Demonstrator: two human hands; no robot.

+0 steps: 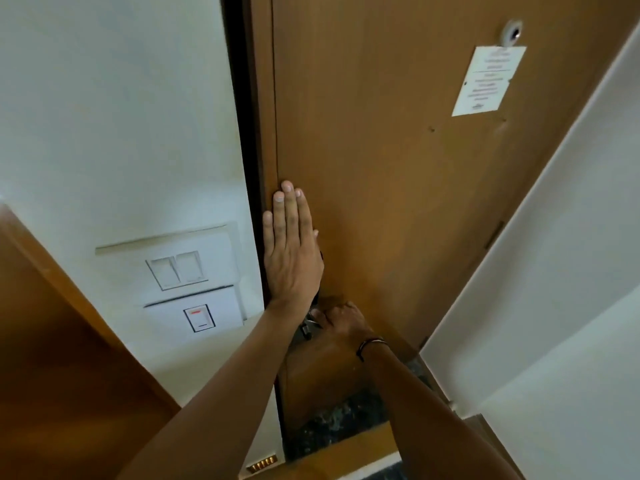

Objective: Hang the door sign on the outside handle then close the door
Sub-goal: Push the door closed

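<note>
The brown wooden door [398, 174] fills the middle of the head view, seen from inside, with its left edge against the dark frame [247, 140]. My left hand [292, 252] lies flat on the door beside that edge, fingers straight and together, holding nothing. Below it my right hand [341, 318] is closed around the metal inside handle [306, 329], which it mostly hides. The door sign and the outside handle are out of sight.
A white notice card [488, 81] hangs on the door under the peephole [512, 35]. Left of the frame, the white wall carries a double light switch [178, 270] and a card slot [199, 318]. A brown panel [59, 358] stands at lower left, a white wall [561, 289] at right.
</note>
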